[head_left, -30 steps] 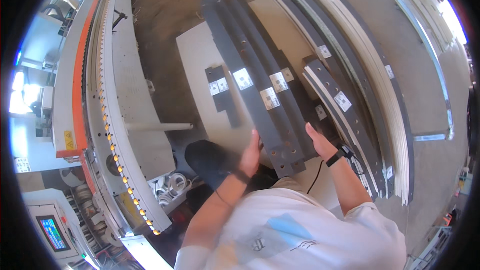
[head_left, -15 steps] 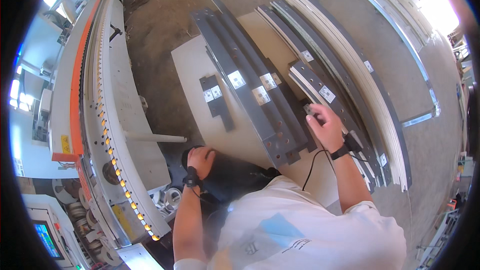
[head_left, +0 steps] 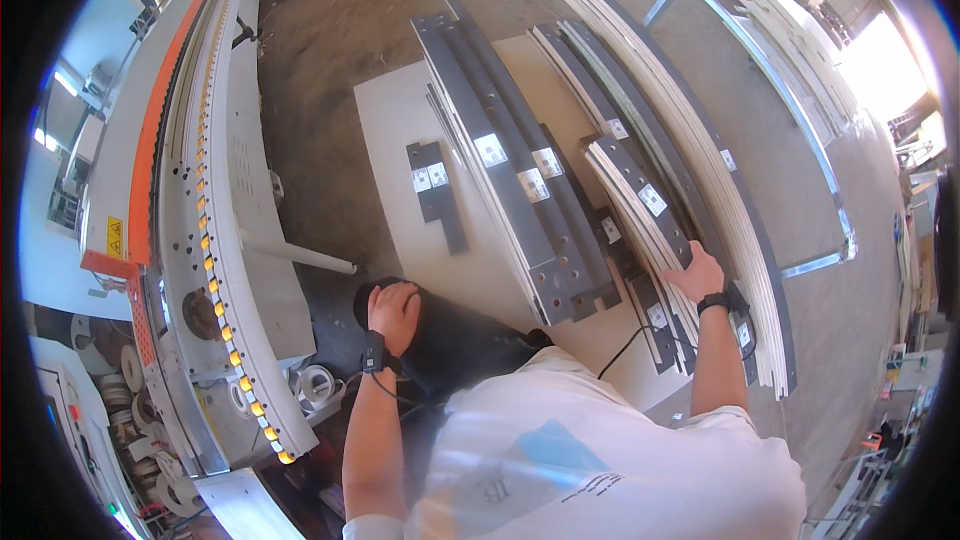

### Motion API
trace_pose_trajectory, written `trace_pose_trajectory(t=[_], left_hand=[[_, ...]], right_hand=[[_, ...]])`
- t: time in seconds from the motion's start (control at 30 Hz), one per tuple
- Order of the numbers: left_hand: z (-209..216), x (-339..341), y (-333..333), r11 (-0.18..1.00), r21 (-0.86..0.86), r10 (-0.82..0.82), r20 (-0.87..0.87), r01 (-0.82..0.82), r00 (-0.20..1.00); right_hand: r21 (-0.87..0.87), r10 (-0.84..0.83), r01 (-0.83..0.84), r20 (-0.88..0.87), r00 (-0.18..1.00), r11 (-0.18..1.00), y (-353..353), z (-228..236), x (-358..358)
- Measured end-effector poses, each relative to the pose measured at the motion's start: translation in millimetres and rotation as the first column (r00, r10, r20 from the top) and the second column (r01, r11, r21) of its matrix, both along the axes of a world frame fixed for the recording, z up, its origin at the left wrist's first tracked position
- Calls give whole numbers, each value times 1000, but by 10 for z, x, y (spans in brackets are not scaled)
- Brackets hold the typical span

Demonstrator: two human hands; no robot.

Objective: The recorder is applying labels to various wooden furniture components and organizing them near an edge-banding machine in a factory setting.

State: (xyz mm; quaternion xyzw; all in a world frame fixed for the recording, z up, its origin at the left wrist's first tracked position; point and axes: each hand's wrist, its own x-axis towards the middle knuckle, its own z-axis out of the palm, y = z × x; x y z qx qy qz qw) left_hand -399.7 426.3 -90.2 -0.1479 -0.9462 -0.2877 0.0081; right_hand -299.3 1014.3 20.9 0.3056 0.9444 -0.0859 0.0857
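My left hand [head_left: 394, 317] lies on my bent knee in dark trousers [head_left: 455, 345], fingers laid flat and nothing in them. On the right, my right hand [head_left: 700, 276] is on a short stack of grey-faced boards [head_left: 640, 202] with pale edges, its thumb at the stack's left edge and its fingers bent over the top; the far fingertips are partly hidden. White labels stick to the boards. Left of this stack, longer dark grey boards with holes [head_left: 497, 122] lie side by side. A small notched grey piece [head_left: 437, 202] lies apart on the pale sheet [head_left: 385, 130].
A long machine with an orange strip [head_left: 140, 205] and yellow rollers runs along my left. Tall board stacks [head_left: 735, 230] lie to the right, with a metal frame [head_left: 815, 145] beyond. Rolls of edging tape [head_left: 318, 383] sit low by the machine. Cables run from both wrists.
My right hand has moved right and slightly down, from the small dark pieces onto the short stack. The view has shifted a little. My left hand stays on the knee.
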Motion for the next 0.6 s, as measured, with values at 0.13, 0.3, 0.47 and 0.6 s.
trace_pose_trajectory(t=[0.13, 0.3, 0.47, 0.6], left_hand=[[-33, 7, -8, 1000, -5, 3, -13, -3, 1000], [-69, -4, -7, 1000, 1, 26, -8, -26, 1000], [-107, 19, -38, 999, 28, 41, -65, -39, 997], [-89, 73, -1, 997, 28, 75, -71, -73, 995]], right_hand=[[3, -4, 4, -44, 999, 1000, -4, 10, 1], [-29, -31, 29, -70, 997, 999, -14, -31, 3], [22, 43, -40, -158, 986, 999, 42, -117, 59], [-61, 15, -33, -279, 960, 998, -119, 87, 95]])
